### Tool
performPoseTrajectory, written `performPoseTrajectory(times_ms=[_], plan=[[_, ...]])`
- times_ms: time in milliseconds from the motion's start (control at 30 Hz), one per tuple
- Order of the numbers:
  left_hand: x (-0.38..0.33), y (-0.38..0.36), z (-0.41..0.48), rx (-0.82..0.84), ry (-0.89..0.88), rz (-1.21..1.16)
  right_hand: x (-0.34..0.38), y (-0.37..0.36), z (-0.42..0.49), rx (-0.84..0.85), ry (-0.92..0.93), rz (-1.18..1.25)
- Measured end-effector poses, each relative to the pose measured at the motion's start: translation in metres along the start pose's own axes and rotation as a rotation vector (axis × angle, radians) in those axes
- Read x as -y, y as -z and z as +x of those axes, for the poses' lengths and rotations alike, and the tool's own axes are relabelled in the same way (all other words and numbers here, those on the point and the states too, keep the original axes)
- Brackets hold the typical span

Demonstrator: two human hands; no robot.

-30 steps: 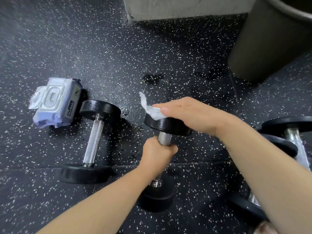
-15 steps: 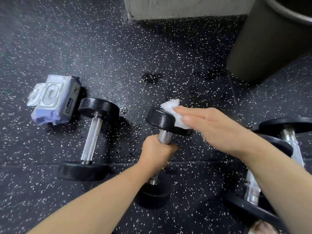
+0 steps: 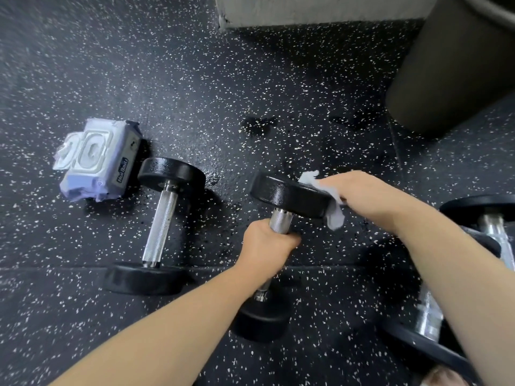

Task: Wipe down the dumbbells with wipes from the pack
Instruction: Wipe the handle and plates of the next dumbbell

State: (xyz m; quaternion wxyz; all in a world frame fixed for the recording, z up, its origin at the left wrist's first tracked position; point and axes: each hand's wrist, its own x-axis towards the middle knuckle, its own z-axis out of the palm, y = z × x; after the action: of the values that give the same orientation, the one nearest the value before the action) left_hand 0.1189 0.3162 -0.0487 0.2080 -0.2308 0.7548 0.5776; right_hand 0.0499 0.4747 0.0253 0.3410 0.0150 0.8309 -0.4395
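Observation:
My left hand (image 3: 266, 243) grips the chrome handle of a black dumbbell (image 3: 289, 195), holding it tilted with its far head raised and its near head on the floor. My right hand (image 3: 367, 195) presses a white wipe (image 3: 333, 215) against the right edge of that raised head. A second black dumbbell (image 3: 161, 218) lies on the floor to the left. The lavender wipes pack (image 3: 96, 160) sits beside its far head, lid flap open. A third dumbbell (image 3: 493, 232) lies at the right, partly hidden by my right forearm.
The floor (image 3: 195, 93) is black speckled rubber with wet patches near the dumbbells. A dark round bin (image 3: 457, 65) stands at the far right. A pale concrete block (image 3: 306, 9) sits at the top centre.
My right hand has slid the wipe from the top of the raised dumbbell head to its right edge. My left hand keeps its grip on the handle.

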Motion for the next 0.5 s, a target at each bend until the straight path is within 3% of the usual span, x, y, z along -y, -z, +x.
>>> performPoseTrajectory(times_ms=[133, 267, 400, 500], plan=[[0.0, 0.006, -0.003, -0.013, -0.01, -0.058, 0.007, -0.008, -0.029, 0.026, 0.213, 0.116], [-0.002, 0.008, -0.007, 0.005, -0.033, -0.029, 0.037, -0.023, -0.017, 0.081, 0.327, 0.039], [-0.001, 0.002, -0.007, 0.017, -0.056, 0.022, 0.063, -0.023, 0.006, 0.213, 0.274, -0.048], [-0.001, 0.0, -0.007, 0.04, -0.064, 0.031, 0.058, -0.017, 0.024, 0.201, 0.166, -0.111]])
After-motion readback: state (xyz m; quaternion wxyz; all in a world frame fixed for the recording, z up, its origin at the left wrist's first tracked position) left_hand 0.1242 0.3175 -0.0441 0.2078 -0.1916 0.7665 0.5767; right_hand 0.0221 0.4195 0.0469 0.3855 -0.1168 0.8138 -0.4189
